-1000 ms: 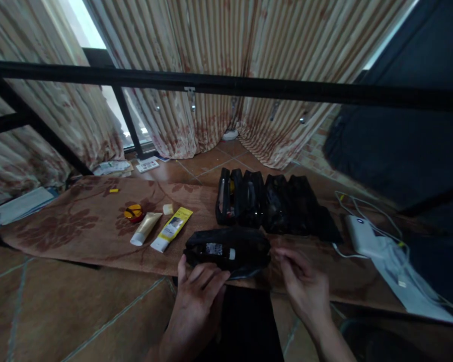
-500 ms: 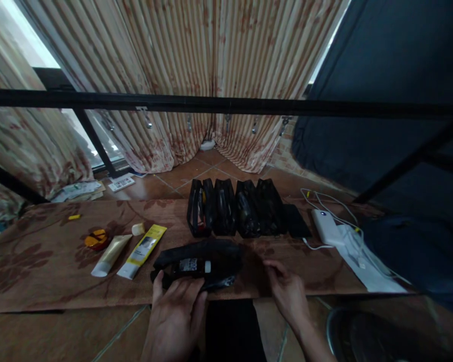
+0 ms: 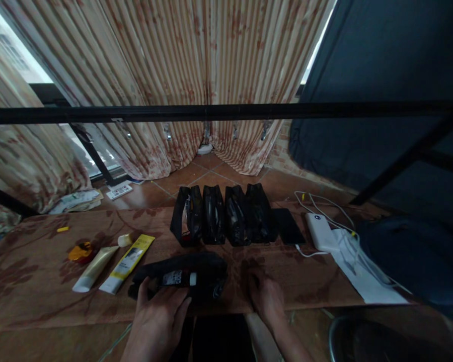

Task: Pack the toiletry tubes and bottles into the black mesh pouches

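My left hand (image 3: 158, 314) grips the near side of an open black pouch (image 3: 207, 264), thumb at its left end and fingers over the front edge. Inside lies a dark bottle (image 3: 172, 277) with a printed label and a white cap, on its side. To the pouch's right, my right hand (image 3: 267, 296) rests low over the cloth. Its fingers are loosely curled, a gap shows beside the thumb, and I see nothing held. Behind stand several black pouches (image 3: 214, 216) in a row; the leftmost gapes and shows items inside.
On the left lie a yellow-and-white tube (image 3: 130, 261), a gold tube (image 3: 96, 269), a small cream-coloured cap (image 3: 124, 240) and an orange-and-red container (image 3: 81, 252). Right of the pouches are a black flat device (image 3: 290, 226), a white power bank (image 3: 320, 232) and cables. A dark rail (image 3: 226, 111) crosses behind.
The view has shifted, so the items sit slightly lower and further left. My left hand stays on the pouch. My right hand's fingers are curled further down beside it.
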Demonstrator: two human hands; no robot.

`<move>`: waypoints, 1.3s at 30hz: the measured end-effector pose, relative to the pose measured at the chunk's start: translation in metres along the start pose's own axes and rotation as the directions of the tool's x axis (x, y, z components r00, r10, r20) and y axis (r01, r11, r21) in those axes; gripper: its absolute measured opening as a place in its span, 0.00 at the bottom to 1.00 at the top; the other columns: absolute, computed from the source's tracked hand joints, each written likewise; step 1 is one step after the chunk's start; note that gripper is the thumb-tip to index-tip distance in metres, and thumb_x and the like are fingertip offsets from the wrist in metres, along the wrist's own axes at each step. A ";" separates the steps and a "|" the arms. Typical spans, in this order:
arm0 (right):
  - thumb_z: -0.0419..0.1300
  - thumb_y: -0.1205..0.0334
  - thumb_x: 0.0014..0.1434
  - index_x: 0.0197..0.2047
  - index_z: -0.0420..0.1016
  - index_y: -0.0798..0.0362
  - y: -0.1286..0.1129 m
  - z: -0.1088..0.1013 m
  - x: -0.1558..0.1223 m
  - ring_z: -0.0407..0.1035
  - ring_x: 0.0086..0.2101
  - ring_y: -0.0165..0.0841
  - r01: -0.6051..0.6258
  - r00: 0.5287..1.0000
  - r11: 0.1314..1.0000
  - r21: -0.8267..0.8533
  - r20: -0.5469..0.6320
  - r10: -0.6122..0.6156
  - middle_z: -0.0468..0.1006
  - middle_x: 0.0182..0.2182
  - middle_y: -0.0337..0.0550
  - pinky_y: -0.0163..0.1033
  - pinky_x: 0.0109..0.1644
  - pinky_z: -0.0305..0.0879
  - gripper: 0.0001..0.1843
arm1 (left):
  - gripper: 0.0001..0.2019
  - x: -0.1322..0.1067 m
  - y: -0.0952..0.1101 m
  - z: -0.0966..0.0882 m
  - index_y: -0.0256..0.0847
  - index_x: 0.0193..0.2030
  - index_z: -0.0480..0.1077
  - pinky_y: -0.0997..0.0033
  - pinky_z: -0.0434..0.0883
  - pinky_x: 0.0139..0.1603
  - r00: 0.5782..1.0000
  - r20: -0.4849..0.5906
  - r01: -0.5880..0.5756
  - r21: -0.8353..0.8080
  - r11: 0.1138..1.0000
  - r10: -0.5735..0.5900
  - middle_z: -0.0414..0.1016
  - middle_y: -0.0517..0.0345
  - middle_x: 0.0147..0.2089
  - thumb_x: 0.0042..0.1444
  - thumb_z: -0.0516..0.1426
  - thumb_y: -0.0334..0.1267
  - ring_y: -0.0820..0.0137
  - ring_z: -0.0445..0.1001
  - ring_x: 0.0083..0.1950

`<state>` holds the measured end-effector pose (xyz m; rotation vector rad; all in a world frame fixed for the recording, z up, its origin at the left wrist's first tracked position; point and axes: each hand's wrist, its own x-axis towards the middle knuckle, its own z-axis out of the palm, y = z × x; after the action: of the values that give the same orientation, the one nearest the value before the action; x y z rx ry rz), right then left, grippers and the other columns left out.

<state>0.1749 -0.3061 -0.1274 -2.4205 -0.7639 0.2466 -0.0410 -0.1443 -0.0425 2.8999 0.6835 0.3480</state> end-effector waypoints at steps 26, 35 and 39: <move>0.44 0.61 0.67 0.49 0.75 0.50 0.003 0.003 -0.002 0.77 0.32 0.35 0.137 0.989 0.973 -0.184 0.084 -0.123 0.79 0.47 0.49 0.36 0.30 0.64 0.19 | 0.09 0.016 0.038 -0.040 0.44 0.36 0.74 0.42 0.52 0.66 0.983 0.123 0.143 -0.041 0.989 -0.137 0.80 0.57 0.36 0.58 0.53 0.31 0.65 0.78 0.41; 0.45 0.58 0.65 0.49 0.76 0.52 0.000 0.001 -0.005 0.76 0.28 0.40 0.090 0.996 0.985 -0.149 0.032 -0.086 0.81 0.40 0.54 0.40 0.30 0.64 0.21 | 0.09 0.002 0.030 -0.036 0.42 0.38 0.73 0.43 0.52 0.66 0.980 0.189 0.071 -0.055 0.996 -0.059 0.79 0.55 0.38 0.60 0.52 0.30 0.62 0.77 0.46; 0.47 0.55 0.63 0.47 0.78 0.53 0.004 0.001 -0.004 0.75 0.28 0.42 0.049 0.998 0.996 -0.075 -0.027 -0.051 0.81 0.39 0.55 0.42 0.31 0.65 0.21 | 0.10 -0.008 0.021 -0.033 0.44 0.45 0.72 0.46 0.48 0.68 0.985 0.170 -0.014 -0.139 0.990 0.038 0.80 0.56 0.41 0.60 0.53 0.30 0.64 0.76 0.48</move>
<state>0.1729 -0.3106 -0.1302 -2.4657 -0.8329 0.1663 -0.0474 -0.1639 -0.0082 2.7690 0.5710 0.1388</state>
